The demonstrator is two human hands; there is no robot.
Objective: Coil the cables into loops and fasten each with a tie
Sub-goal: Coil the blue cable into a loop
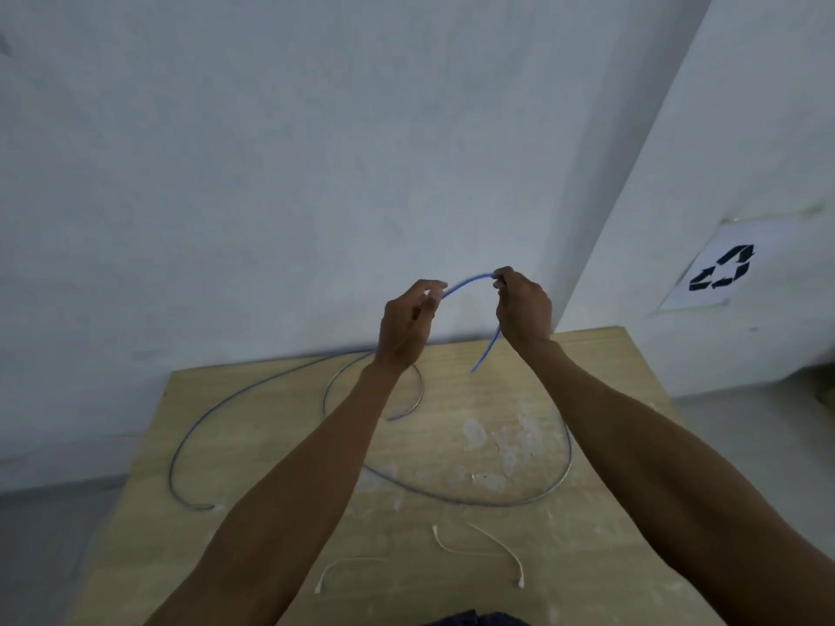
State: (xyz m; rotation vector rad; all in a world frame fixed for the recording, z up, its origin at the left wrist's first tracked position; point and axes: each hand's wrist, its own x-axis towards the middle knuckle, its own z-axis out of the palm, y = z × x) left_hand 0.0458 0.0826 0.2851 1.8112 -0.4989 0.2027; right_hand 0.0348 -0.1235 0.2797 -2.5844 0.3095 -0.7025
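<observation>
A thin blue cable (467, 281) arches between my two raised hands above the far side of the wooden table (601, 354). My left hand (406, 325) pinches one end of the arch. My right hand (524, 309) pinches the other, and a short blue stretch hangs below it. The remaining cable (519, 501) lies in wide loose curves on the table, sweeping out to the left edge. Three white ties rest near the front: one on the left (343, 567), one in the middle (445, 542) and one on the right (506, 555).
A pale wall stands just behind the table, with a corner on the right. A paper sheet with a recycling sign (723, 268) is taped to the right wall. The tabletop carries white paint smears (510, 445). Grey floor shows to the left.
</observation>
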